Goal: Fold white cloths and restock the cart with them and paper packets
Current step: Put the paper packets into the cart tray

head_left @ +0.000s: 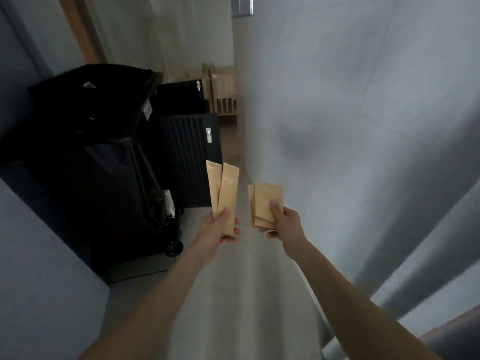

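Observation:
My left hand (219, 228) is closed on two long tan paper packets (224, 187) held upright side by side. My right hand (281, 220) grips a small stack of shorter tan paper packets (266, 201), thumb pressed on top. Both arms reach forward at about chest height, hands a short gap apart. The black cart (85, 157) with a dark fabric bag stands to the left and slightly ahead of my left hand. No white cloths are in view.
A black slatted cabinet (187, 157) sits behind the cart. A grey wall (363, 113) runs along the right side of a narrow corridor with a pale floor (233, 294). A wooden crib-like frame (223, 92) stands at the far end. The picture is tilted and blurred.

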The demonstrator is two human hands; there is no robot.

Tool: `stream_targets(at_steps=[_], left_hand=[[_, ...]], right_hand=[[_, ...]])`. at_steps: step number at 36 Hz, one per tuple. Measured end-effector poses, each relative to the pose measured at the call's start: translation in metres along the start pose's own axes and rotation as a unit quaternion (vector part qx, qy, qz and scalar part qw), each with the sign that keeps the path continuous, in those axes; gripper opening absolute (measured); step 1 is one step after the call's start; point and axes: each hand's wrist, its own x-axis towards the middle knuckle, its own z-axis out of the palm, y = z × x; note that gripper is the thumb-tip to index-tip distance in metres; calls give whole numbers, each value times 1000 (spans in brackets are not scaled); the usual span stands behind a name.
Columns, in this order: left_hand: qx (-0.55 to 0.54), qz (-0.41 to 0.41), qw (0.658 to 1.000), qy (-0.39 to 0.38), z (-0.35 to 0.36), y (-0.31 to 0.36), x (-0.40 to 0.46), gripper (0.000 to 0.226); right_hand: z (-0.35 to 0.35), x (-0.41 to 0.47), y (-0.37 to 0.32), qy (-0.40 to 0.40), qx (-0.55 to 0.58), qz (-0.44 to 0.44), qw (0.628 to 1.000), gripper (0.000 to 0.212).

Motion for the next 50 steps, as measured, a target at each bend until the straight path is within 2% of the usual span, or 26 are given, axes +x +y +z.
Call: stream_targets(at_steps=[14,20,26,31,37,46,50], left_hand=[[-21,19,999,46,24,48,211,31],[-22,18,999,24,16,68,342,34],[-34,20,999,-5,12,123,459,28],[-36,41,998,-20,10,165,536,24],[-26,33,999,-24,11,177,618,25],[-39,14,999,32,19,194,748,31],[-49,22,994,97,27,219,819,37]], right_hand=[[14,223,-52,2,-29,-1,1000,48],[38,347,-68,21,-36,-1,999,49],[73,460,-105,38,-39,-13,998,44],[92,539,-135,52,-45,-29,997,41],[104,620,-146,47,-41,-38,997,42],[115,768,-147,29,-38,-49,998,39],[124,854,-162,4,-44,-50,998,43]])
